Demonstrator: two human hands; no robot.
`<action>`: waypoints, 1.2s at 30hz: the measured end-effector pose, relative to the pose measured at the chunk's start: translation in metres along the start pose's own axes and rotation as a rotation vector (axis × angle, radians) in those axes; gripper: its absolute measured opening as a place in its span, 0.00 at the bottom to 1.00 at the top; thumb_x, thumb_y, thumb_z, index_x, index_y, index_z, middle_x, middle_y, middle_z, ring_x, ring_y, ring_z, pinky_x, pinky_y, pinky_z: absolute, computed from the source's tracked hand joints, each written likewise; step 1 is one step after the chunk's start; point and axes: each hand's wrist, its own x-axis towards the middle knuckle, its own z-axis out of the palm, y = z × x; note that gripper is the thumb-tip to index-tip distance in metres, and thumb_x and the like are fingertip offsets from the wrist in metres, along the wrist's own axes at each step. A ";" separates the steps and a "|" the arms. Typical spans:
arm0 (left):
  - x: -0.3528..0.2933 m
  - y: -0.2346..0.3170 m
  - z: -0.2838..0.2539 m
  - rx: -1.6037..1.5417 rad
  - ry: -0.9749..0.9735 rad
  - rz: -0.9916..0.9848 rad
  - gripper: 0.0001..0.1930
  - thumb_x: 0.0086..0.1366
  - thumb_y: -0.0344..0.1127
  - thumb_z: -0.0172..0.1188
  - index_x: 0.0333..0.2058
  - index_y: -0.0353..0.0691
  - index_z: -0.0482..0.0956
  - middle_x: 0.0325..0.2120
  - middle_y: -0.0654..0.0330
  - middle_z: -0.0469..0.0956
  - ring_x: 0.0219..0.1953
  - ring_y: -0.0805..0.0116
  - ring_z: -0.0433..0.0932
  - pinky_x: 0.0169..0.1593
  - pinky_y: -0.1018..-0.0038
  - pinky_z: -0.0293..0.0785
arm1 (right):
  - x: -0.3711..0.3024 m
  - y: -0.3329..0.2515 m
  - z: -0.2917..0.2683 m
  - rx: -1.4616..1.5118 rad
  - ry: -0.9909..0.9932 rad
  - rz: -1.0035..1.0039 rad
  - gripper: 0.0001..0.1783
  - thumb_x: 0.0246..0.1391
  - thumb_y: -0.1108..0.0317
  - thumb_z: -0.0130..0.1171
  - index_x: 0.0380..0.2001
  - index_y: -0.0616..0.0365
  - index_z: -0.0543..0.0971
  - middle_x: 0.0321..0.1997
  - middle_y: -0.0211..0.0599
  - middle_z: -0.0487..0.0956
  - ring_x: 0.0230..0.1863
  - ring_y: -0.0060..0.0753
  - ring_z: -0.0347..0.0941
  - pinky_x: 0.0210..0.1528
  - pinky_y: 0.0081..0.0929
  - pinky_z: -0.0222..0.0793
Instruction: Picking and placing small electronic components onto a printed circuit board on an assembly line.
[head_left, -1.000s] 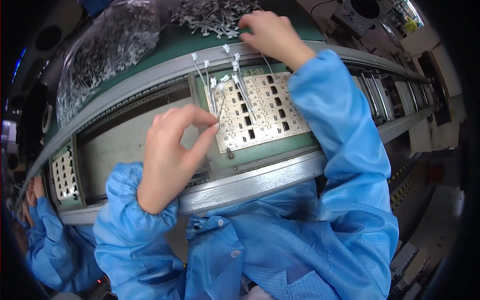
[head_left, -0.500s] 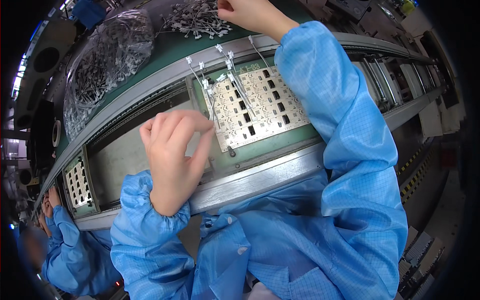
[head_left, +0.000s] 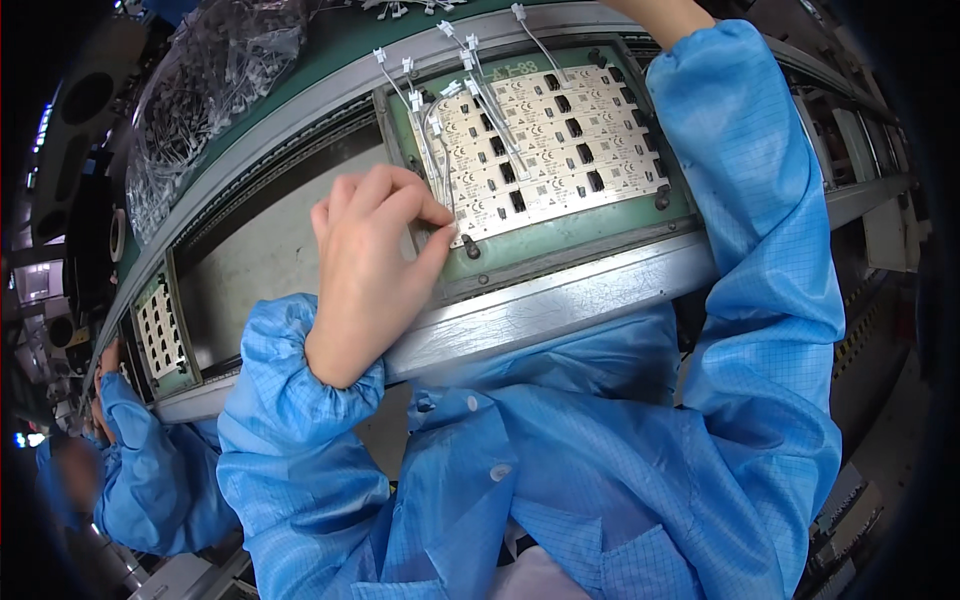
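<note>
A cream circuit-board panel [head_left: 545,195] with rows of black parts lies in a green fixture [head_left: 590,220] on the rail line. Thin white cables with small plugs lie across its left part; one cable [head_left: 447,185] runs down to the near left corner. There my left hand [head_left: 375,265] pinches the cable's lower end between thumb and forefinger; the fingertips partly cover it. My right hand [head_left: 665,15] reaches past the far right of the panel. Only its wrist shows, as the fingers lie beyond the top edge.
A clear bag [head_left: 210,110] of cables and a loose cable pile [head_left: 410,8] lie on the far green surface. A metal rail [head_left: 560,285] runs between me and the fixture. Another board panel [head_left: 160,330] sits far left, beside a person in blue [head_left: 150,470].
The view has shifted, so the panel appears higher and further right. My right hand has mostly left the picture at the top. My left hand stays at the panel's near left corner.
</note>
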 end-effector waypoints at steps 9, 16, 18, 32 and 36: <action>-0.009 0.011 -0.004 0.104 -0.035 0.000 0.08 0.54 0.26 0.70 0.32 0.44 0.84 0.43 0.66 0.79 0.51 0.57 0.71 0.57 0.60 0.59 | -0.031 0.004 -0.011 0.119 0.171 -0.045 0.05 0.57 0.73 0.63 0.33 0.61 0.77 0.21 0.43 0.79 0.23 0.39 0.79 0.28 0.32 0.71; -0.007 0.014 -0.002 0.173 0.019 0.017 0.08 0.52 0.26 0.70 0.31 0.44 0.83 0.42 0.65 0.79 0.51 0.55 0.72 0.58 0.56 0.59 | -0.028 -0.002 -0.013 0.136 0.236 -0.186 0.05 0.56 0.75 0.63 0.30 0.62 0.76 0.18 0.40 0.77 0.19 0.35 0.76 0.25 0.30 0.68; -0.008 0.014 -0.002 0.172 0.018 0.013 0.08 0.52 0.26 0.70 0.31 0.44 0.83 0.42 0.66 0.79 0.51 0.55 0.72 0.57 0.55 0.59 | -0.029 -0.006 -0.016 0.151 0.228 -0.165 0.05 0.56 0.75 0.62 0.30 0.62 0.76 0.17 0.40 0.76 0.19 0.33 0.76 0.25 0.29 0.67; 0.008 0.012 -0.030 0.220 -0.226 0.233 0.10 0.59 0.35 0.69 0.40 0.42 0.84 0.48 0.60 0.77 0.55 0.51 0.70 0.57 0.55 0.65 | -0.051 -0.044 -0.056 0.160 0.174 -0.090 0.06 0.58 0.77 0.62 0.36 0.67 0.75 0.30 0.42 0.81 0.33 0.29 0.82 0.38 0.23 0.75; 0.101 -0.030 -0.028 0.203 -0.013 0.275 0.10 0.64 0.38 0.62 0.42 0.43 0.83 0.36 0.56 0.81 0.43 0.51 0.78 0.46 0.59 0.74 | -0.083 -0.019 -0.062 0.156 -0.037 0.063 0.09 0.61 0.71 0.62 0.44 0.60 0.80 0.44 0.36 0.85 0.50 0.36 0.83 0.52 0.34 0.76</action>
